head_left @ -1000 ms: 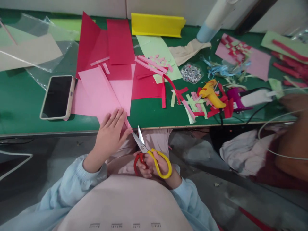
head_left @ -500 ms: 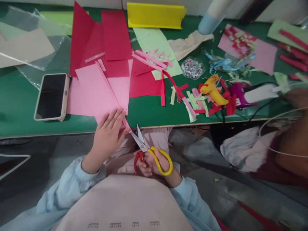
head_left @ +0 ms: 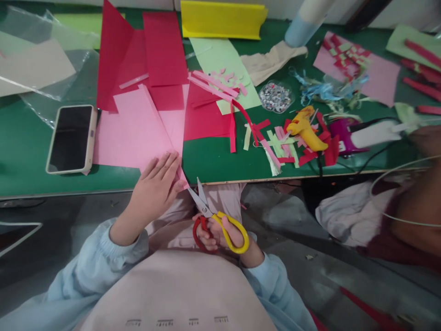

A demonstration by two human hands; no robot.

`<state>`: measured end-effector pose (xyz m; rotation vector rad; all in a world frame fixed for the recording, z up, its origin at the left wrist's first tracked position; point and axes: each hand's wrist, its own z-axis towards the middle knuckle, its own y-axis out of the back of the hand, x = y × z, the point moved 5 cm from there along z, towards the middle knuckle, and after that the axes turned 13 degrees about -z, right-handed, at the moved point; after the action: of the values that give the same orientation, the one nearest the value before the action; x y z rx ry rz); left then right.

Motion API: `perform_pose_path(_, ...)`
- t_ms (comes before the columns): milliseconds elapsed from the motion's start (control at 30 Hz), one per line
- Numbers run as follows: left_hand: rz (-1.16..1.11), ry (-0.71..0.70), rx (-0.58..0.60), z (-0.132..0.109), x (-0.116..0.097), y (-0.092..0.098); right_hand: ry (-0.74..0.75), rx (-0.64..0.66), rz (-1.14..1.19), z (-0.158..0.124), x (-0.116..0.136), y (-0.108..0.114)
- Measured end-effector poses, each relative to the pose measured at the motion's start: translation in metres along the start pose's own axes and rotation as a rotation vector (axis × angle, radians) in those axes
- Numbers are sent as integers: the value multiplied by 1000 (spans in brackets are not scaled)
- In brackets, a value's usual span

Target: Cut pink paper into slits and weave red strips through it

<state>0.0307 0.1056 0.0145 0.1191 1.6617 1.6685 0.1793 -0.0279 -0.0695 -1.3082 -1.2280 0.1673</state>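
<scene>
My left hand [head_left: 156, 184] lies flat with its fingers stretched over a pink paper sheet [head_left: 134, 108], near the table's front edge. A narrow strip is folded along that sheet's right side, and its lower corner sticks out past the table edge. My right hand [head_left: 220, 232] holds scissors [head_left: 206, 211] with one red and one yellow handle. Their blades are spread apart, and one tip is at or very close to the paper's corner; I cannot tell whether they touch. A second pink sheet [head_left: 110, 142] lies under the first.
A phone [head_left: 71, 139] lies left of the pink paper. Red card [head_left: 165, 50] and yellow card [head_left: 223, 20] stand behind. To the right are a yellow glue gun [head_left: 306, 128], paper scraps, a dish of small beads or eyes [head_left: 275, 97] and another person's arm [head_left: 420, 184].
The pink sheet has turned slightly, and the folded strip's top end now lies closer to it. My left hand has shifted a little left; the scissors have hardly moved.
</scene>
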Motion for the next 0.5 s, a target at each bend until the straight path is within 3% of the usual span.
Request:
perform_pose_path(233,-59,-81,129,26,-9,-4,100,-44,60,2,-2,-9)
perform_pose_path(500,-4,-22,62,29,-22,-11,171,-118,139,9,-21,-10)
